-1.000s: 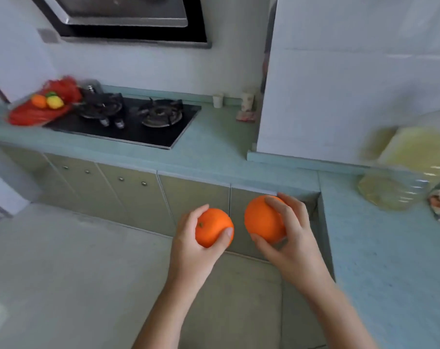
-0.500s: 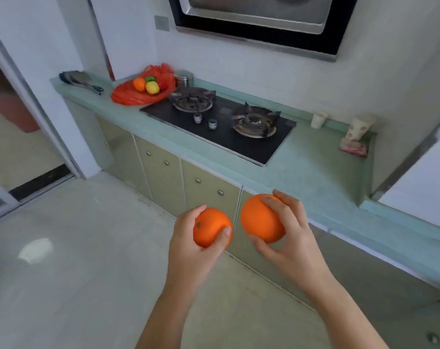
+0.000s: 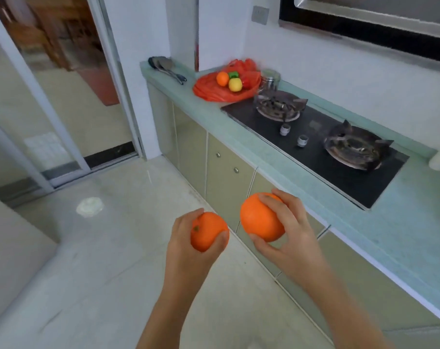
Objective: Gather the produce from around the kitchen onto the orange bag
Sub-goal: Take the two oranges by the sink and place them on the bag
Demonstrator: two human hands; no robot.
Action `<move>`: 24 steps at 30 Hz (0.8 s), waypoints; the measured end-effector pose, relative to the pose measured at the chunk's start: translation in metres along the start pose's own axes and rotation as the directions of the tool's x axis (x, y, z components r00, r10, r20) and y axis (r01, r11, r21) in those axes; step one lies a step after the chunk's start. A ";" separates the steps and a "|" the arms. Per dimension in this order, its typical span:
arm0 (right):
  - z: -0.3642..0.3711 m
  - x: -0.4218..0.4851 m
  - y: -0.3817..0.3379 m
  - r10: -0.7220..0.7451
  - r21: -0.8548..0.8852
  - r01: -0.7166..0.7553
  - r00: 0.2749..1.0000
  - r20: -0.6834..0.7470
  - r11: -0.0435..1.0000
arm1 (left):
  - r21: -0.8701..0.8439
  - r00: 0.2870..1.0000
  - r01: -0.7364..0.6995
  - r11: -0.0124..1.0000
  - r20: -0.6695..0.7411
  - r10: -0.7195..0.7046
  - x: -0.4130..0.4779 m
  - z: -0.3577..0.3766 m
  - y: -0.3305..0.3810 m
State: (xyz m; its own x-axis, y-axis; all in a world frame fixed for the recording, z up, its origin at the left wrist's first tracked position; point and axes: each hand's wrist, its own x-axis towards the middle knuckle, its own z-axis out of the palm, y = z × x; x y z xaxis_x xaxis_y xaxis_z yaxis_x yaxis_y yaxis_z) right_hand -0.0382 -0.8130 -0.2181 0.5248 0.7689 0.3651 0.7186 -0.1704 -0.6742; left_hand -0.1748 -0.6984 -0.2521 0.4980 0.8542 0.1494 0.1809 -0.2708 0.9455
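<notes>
My left hand [image 3: 186, 244] grips a small orange [image 3: 207, 231] with a green stem spot. My right hand [image 3: 289, 235] holds a larger orange [image 3: 260, 217], fingers curled over its top. Both are held over the floor in front of the cabinets. The orange bag [image 3: 214, 90] lies flat on the far end of the green counter, left of the stove. On it sit an orange fruit [image 3: 222, 78], a yellow fruit [image 3: 235, 84], a green piece [image 3: 233, 74] and something red [image 3: 246, 82].
A black two-burner gas stove [image 3: 314, 144] is set into the green counter [image 3: 239, 137]. A glass jar [image 3: 270, 79] stands behind the bag and dark utensils [image 3: 167, 69] lie at the counter's end. A sliding glass door [image 3: 50, 122] is at left, tiled floor [image 3: 100, 248] below.
The view has swung left along the counter, bringing the orange bag nearer and more central. Both hands keep hold of their oranges in much the same pose.
</notes>
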 end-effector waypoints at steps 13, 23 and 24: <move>0.100 0.206 0.043 -0.078 0.091 0.071 0.994 0.071 0.993 | 0.101 0.996 0.029 0.994 -0.087 -0.021 0.196 -0.018 -0.037; 0.137 0.366 0.078 -0.080 0.085 0.079 0.997 0.009 0.993 | 0.200 0.998 -0.027 0.979 -0.043 0.036 0.367 -0.006 -0.027; 0.140 0.375 0.081 -0.076 0.085 0.075 0.997 0.013 0.994 | 0.197 0.999 -0.017 0.980 -0.042 0.026 0.375 -0.004 -0.029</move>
State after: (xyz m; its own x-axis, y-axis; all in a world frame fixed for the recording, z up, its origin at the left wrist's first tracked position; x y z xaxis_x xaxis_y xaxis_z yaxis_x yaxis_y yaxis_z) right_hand 0.1536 -0.4522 -0.2256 0.4625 0.7875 0.4073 0.7148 -0.0595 -0.6968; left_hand 0.0036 -0.3680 -0.2226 0.4663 0.8648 0.1861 0.3360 -0.3677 0.8671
